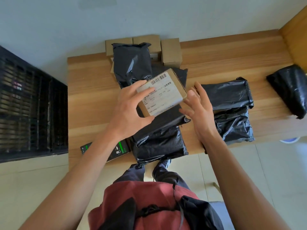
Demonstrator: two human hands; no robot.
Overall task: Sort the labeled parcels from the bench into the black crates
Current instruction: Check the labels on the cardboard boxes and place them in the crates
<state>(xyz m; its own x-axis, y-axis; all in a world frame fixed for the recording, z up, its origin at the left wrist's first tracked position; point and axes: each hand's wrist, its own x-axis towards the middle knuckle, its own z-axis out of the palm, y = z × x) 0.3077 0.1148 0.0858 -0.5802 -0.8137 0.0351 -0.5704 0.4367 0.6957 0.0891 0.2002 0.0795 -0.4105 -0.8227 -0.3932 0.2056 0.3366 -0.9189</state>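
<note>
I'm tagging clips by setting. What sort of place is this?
Probably a small parcel-sorting or mailroom corner: a wooden bench piled with black poly mailers, a labeled cardboard box in the left hand, and a black crate beside it.

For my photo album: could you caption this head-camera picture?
Left hand grips a labeled brown cardboard parcel above black plastic mailer bags on a wooden bench.

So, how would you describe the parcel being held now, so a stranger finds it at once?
Look at the wooden bench, in the middle of its pile of black bags. There the left hand grips a small cardboard box; the right hand is open beside it. Only this box shows a white barcode label facing up.
</note>
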